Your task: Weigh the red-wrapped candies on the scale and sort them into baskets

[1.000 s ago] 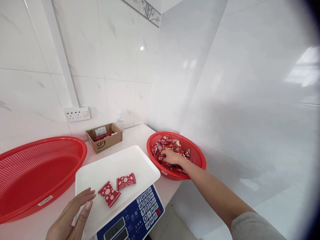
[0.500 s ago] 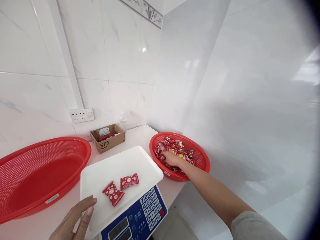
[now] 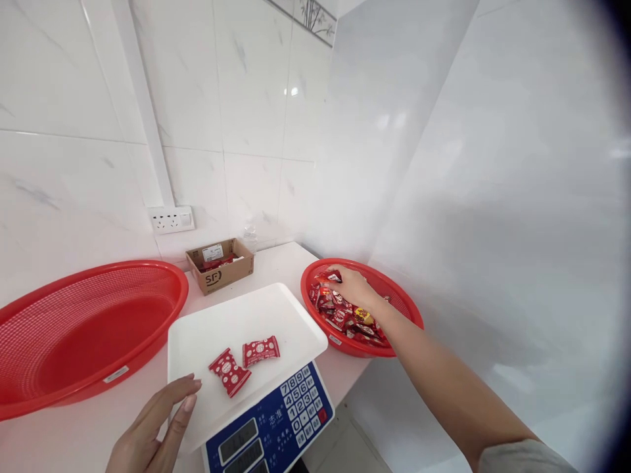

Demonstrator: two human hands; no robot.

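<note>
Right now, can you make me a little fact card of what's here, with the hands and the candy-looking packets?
Left hand: by the white tray, fingers and thumb apart
Right hand: in the right red basket, fingertips at a red packet, grip unclear
On tray: two red packets with pale spots
Under tray: scale with blue panel
Left side: another red basket
Behind: cardboard box
</note>
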